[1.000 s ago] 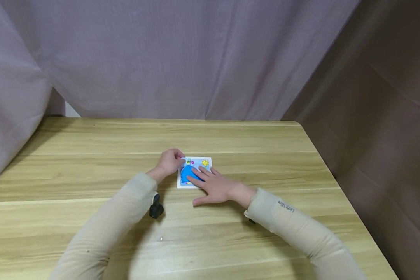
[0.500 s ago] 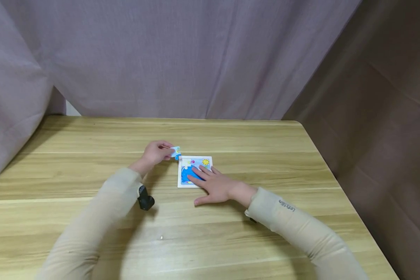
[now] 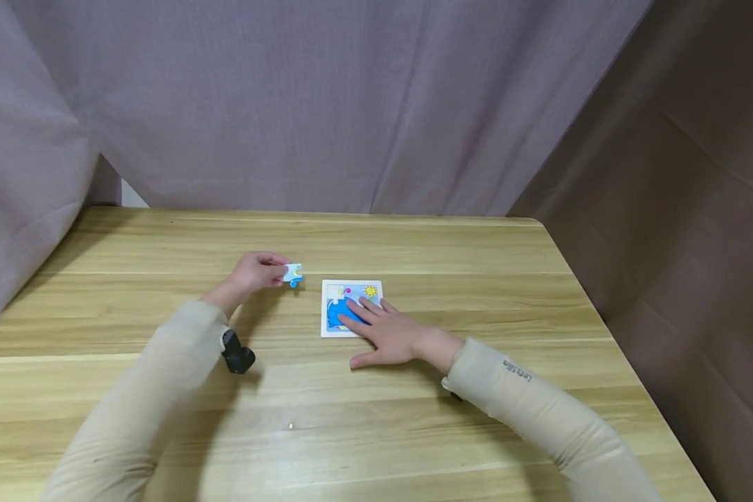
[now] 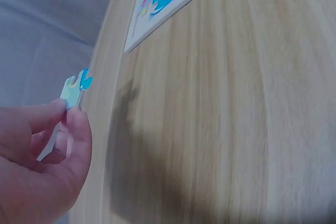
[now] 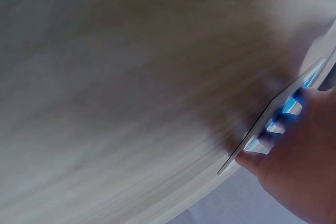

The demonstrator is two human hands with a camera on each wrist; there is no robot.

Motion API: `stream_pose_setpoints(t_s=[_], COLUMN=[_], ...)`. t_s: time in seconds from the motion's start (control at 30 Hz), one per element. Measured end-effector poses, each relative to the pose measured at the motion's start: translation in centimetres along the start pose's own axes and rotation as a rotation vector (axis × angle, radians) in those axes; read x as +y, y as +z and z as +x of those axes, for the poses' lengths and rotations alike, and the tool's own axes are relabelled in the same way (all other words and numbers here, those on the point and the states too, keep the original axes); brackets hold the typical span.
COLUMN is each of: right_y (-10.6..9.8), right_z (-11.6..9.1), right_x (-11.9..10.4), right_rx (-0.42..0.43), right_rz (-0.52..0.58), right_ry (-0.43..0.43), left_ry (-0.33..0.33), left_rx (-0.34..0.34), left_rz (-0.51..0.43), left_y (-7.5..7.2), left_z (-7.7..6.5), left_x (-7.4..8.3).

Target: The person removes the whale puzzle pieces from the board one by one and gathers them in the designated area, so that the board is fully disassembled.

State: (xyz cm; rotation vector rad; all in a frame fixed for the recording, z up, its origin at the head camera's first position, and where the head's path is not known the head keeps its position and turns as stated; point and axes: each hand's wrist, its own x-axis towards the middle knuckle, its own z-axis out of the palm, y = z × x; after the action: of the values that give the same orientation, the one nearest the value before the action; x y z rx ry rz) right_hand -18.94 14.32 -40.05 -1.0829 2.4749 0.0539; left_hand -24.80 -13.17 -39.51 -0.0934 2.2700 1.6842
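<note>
Between thumb and fingers, my left hand (image 3: pixel 256 273) pinches a jigsaw puzzle piece (image 3: pixel 293 274), pale blue with yellow and a darker blue tab. In the left wrist view the piece (image 4: pixel 75 88) is held up off the table. To its right lies a square puzzle board (image 3: pixel 324 328) with a white frame, a blue figure and a yellow sun. A pale gap shows at the board's upper left. Spread fingers of my right hand (image 3: pixel 392 338) rest on the board's right part and hide some of the picture. The right wrist view shows these fingers against the board (image 5: pixel 262 121).
The wooden table (image 3: pixel 445 258) extends around the board. A small pale speck (image 3: pixel 291 426) lies near the front. Grey curtains (image 3: pixel 257 104) hang behind the table, and a brown one (image 3: pixel 684 209) hangs at the right.
My left hand has lifted the puzzle piece out of the board's upper left corner and carried it to the left. The right hand has stayed on the board.
</note>
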Motion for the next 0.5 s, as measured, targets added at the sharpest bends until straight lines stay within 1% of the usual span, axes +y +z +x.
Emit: stream_pose_setpoints(t_s=[0.17,0.33,0.5], right_y=[0.0,-0.1,-0.1], right_z=[0.0,-0.1,-0.2], right_x=[0.0,0.1,0.1], right_rx=[0.009,0.011,0.009], right_rz=[0.002,0.006,-0.002], right_ry=[-0.007,-0.013,-0.012], left_ry=[0.012,-0.003,-0.019], left_rx=[-0.019,-0.034,-0.025], left_rz=[-0.01,-0.006,0.025], left_y=[-1.2,-2.3,-3.1], left_z=[-0.6,-1.2,-1.5], left_x=[-0.3,-0.9,-1.7])
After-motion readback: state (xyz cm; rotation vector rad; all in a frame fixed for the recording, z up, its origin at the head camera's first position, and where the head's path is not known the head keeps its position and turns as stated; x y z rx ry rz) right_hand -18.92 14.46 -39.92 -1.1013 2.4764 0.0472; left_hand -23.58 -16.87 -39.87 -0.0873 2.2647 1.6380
